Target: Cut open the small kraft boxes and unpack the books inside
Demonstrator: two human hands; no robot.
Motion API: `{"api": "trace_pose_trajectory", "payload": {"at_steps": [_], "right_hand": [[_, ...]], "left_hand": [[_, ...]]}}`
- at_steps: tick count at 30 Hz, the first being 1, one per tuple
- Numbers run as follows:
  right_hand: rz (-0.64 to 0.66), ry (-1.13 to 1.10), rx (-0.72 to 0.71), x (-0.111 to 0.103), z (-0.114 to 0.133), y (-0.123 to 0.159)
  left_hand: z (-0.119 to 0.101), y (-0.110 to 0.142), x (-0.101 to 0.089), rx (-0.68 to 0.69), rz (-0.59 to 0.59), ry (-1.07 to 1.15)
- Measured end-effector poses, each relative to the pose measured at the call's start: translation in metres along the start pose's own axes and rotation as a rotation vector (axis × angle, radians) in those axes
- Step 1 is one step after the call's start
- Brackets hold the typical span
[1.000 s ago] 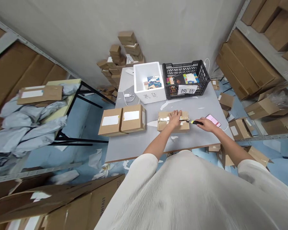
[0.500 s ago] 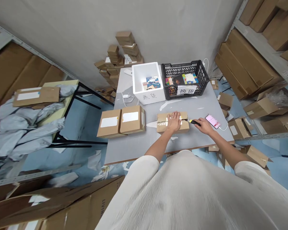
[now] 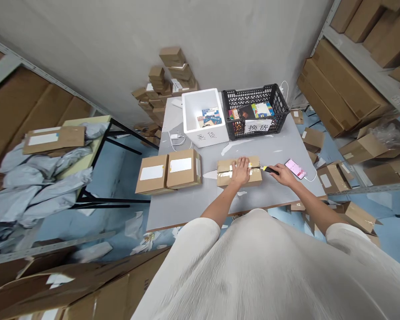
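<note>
Head view showed the left hand (image 3: pixel 241 171) laid palm down over the top of a taped cardboard box (image 3: pixel 224 179), its fingers stretched out and pressing on the lid rather than closed around anything. The right hand (image 3: pixel 282 174) was clenched around the black handle of a yellow-tipped cutter (image 3: pixel 270 170), which pointed leftward at the right-hand end of the box; whether the blade touched the cardboard could not be told. That box lay flat near the front edge of a grey desk (image 3: pixel 183 209), right of its middle, with a seam and shiny tape running lengthwise along its top. Just beyond the right hand lay a phone (image 3: pixel 295 169) with a lit pinkish screen, a white cable (image 3: pixel 310 179) beside it. Well to the left of the box, two labelled cartons (image 3: pixel 169 181) stood side by side, touching, near the left edge of the desk. Toward the back stood a white bin (image 3: pixel 206 138) with handwriting on its front and booklets (image 3: pixel 210 119) inside, and next to it a black plastic crate (image 3: pixel 280 118) with colourful books (image 3: pixel 246 112) and a written paper sign (image 3: pixel 258 127). Farther out, small boxes (image 3: pixel 172 57) were stacked by the wall, and grey parcels (image 3: pixel 53 189) were heaped at the left.
</note>
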State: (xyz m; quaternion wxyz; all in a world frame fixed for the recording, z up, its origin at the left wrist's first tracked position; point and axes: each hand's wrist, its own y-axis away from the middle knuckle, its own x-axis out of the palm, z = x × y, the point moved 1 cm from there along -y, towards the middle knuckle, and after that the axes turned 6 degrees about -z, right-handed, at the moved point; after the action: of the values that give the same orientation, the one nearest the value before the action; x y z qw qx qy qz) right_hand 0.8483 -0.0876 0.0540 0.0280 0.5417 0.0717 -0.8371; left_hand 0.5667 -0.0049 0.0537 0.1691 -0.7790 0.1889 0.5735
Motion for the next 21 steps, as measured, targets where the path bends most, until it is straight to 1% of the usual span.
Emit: {"api": "trace_pose_trajectory", "payload": {"at_steps": [3, 7, 9, 11, 13, 16, 19, 21], "right_hand": [[-0.018, 0.018, 0.012, -0.001, -0.001, 0.000], [-0.004, 0.027, 0.012, -0.007, -0.004, -0.005], [-0.051, 0.003, 0.073, -0.011, -0.011, -0.008], [-0.133, -0.028, 0.167, -0.016, -0.022, -0.011], [-0.184, -0.052, 0.243, -0.016, -0.031, -0.013], [-0.183, -0.083, 0.319, -0.008, -0.036, -0.015], [-0.158, -0.100, 0.402, 0.006, -0.035, -0.013], [-0.118, -0.106, 0.436, 0.018, -0.036, -0.011]], "left_hand": [[0.000, 0.000, 0.000, 0.003, -0.003, 0.000], [0.000, 0.002, 0.000, -0.003, -0.012, 0.019], [0.000, 0.003, 0.001, -0.007, -0.015, 0.028], [-0.001, 0.004, 0.002, -0.012, -0.017, 0.032], [-0.002, 0.004, 0.001, -0.029, -0.018, 0.034], [-0.004, 0.004, -0.003, -0.060, -0.012, 0.046], [-0.003, 0.008, -0.011, -0.052, -0.011, 0.069], [0.000, 0.016, -0.016, -0.054, -0.012, 0.075]]}}
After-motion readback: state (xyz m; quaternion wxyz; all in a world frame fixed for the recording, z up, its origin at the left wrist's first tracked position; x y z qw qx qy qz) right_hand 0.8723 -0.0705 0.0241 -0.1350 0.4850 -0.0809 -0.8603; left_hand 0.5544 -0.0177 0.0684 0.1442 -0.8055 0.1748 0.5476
